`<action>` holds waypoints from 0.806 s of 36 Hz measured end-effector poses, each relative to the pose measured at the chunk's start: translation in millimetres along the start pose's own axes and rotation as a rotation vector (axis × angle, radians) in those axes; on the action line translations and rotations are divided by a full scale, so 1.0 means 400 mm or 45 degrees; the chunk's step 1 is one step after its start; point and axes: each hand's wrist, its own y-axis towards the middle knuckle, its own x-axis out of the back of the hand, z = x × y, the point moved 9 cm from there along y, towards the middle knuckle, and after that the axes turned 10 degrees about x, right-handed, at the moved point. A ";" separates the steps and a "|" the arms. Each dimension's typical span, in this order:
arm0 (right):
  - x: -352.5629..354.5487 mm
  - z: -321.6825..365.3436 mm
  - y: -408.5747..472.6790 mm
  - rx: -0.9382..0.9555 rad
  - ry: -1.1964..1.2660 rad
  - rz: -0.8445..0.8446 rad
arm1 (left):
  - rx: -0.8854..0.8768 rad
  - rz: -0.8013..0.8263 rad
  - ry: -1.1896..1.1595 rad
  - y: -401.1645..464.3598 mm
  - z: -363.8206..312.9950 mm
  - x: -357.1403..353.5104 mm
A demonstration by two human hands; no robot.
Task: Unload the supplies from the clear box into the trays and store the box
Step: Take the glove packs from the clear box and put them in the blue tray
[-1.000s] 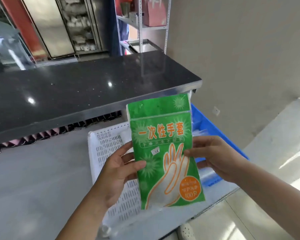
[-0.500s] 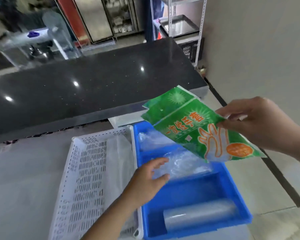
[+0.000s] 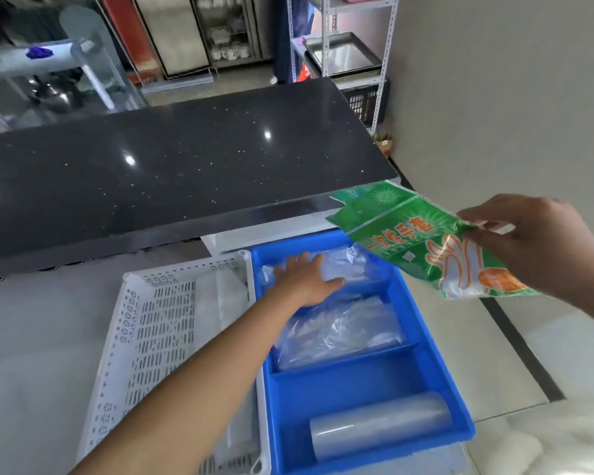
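The green pack of disposable gloves (image 3: 422, 245) is hanging in the air, tilted, just past the far right corner of the blue tray (image 3: 436, 378), and the right hand (image 3: 542, 245) is pinching it by its right edge, so that grip is closed on the pack. The left hand (image 3: 306, 281) is reaching into the tray's far compartment with fingers spread flat, resting on a clear plastic bag (image 3: 354, 265), grip open. Another crumpled clear bag (image 3: 340, 332) is filling the middle compartment, and a roll of clear film (image 3: 381, 428) is lying in the near one. A white perforated tray (image 3: 158, 337) is sitting right against the blue one on its left, both on a pale grey counter (image 3: 42, 337). A raised black speckled countertop (image 3: 172, 159) is running behind them.
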 end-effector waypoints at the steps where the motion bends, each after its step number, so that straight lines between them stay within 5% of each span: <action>1: 0.003 0.004 -0.002 -0.004 -0.019 0.002 | 0.021 0.041 -0.007 0.017 0.003 -0.005; 19: 0.002 0.109 0.089 0.162 -0.076 0.056 | 0.083 0.323 -0.069 0.026 -0.002 -0.085; 29: -0.095 0.181 0.155 0.324 -0.139 0.189 | -0.014 0.178 0.009 -0.037 -0.016 -0.118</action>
